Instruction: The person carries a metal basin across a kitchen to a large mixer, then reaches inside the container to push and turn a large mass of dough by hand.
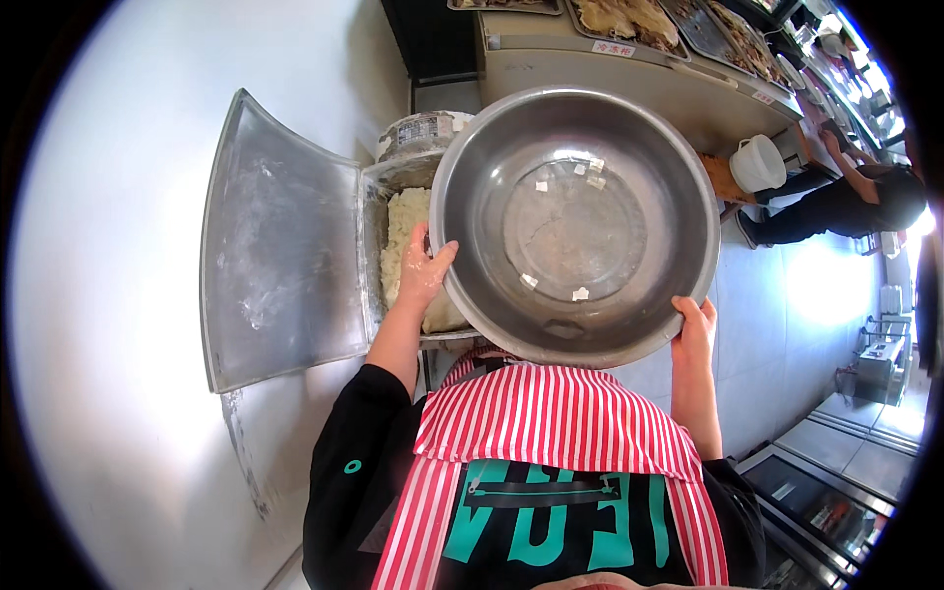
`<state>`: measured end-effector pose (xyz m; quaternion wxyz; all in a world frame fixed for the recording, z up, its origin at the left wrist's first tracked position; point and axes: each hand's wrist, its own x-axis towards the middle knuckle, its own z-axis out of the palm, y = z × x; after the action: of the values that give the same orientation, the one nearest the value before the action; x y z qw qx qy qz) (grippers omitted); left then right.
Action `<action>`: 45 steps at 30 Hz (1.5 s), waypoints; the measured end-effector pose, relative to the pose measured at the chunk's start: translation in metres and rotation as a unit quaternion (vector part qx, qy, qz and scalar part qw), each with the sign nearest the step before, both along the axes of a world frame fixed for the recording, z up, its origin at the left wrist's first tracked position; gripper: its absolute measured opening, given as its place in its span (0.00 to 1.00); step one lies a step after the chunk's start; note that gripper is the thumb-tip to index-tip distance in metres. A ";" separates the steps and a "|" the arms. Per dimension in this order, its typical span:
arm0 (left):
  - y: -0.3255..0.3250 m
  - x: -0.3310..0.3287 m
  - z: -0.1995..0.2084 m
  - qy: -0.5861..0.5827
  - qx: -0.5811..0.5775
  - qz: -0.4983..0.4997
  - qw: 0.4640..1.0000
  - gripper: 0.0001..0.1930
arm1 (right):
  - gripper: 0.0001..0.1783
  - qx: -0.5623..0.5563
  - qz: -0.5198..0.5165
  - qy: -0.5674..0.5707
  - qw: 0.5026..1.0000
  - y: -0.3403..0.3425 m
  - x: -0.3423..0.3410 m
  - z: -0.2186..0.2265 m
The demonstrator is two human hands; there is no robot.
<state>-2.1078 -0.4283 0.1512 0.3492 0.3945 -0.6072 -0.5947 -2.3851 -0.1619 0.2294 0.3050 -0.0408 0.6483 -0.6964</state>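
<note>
A large round steel basin (580,226) is held up in front of me, its inside facing me. A few small white bits lie on its bottom. My left hand (423,270) is closed on the basin's left rim, the fingers mostly hidden behind it and pale residue on the skin. On the right rim, low down, my right hand (694,329) grips with the thumb on the edge. Behind and left of the basin, partly covered by it, stands a metal mixing machine's trough (374,236) with pale crumbly dough (408,221) inside.
The trough's metal lid (280,246) stands open against the white wall at left. A counter (629,84) with trays of food (629,20) runs along the far side. A white bucket (757,164) and a person in dark clothes (846,202) are at the right.
</note>
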 end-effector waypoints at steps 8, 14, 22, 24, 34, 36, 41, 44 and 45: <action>-0.017 -0.001 0.037 -0.018 -0.112 -0.030 0.993 0.20 | 0.15 0.013 0.060 -0.220 0.974 0.007 -0.005 0.025; -0.029 -0.005 0.048 -0.073 -0.040 -0.119 0.989 0.18 | 0.10 0.051 0.102 -0.162 0.980 0.028 -0.018 0.015; -0.051 0.031 -0.037 -0.043 0.084 0.127 0.987 0.21 | 0.07 0.018 0.028 -0.092 0.995 0.068 -0.039 0.020; -0.054 0.062 -0.107 -0.131 -0.009 0.161 0.978 0.24 | 0.07 0.014 0.008 -0.081 0.997 0.061 -0.034 0.029; -0.020 0.034 -0.113 -0.607 -0.117 0.046 0.785 0.38 | 0.10 0.003 -0.066 -0.109 0.992 0.061 -0.028 0.038; -0.029 0.043 -0.121 -0.598 -0.150 0.026 0.787 0.36 | 0.11 0.012 -0.089 -0.097 0.991 0.056 -0.024 0.040; -0.045 0.059 -0.151 -0.576 -0.222 0.037 0.786 0.21 | 0.08 0.038 -0.094 -0.087 0.991 0.042 -0.015 0.052; -0.052 0.057 -0.147 -0.565 -0.241 0.030 0.789 0.18 | 0.07 0.028 -0.089 -0.083 0.992 0.035 -0.013 0.051; -0.054 0.058 -0.140 -0.571 -0.237 0.024 0.785 0.18 | 0.06 0.022 -0.082 -0.084 0.993 0.031 -0.012 0.051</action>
<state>-2.0500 -0.4825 0.0109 0.0355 0.5811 -0.8082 -0.0893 -2.3968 -0.1308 0.2806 0.3012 0.0772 0.6367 -0.7056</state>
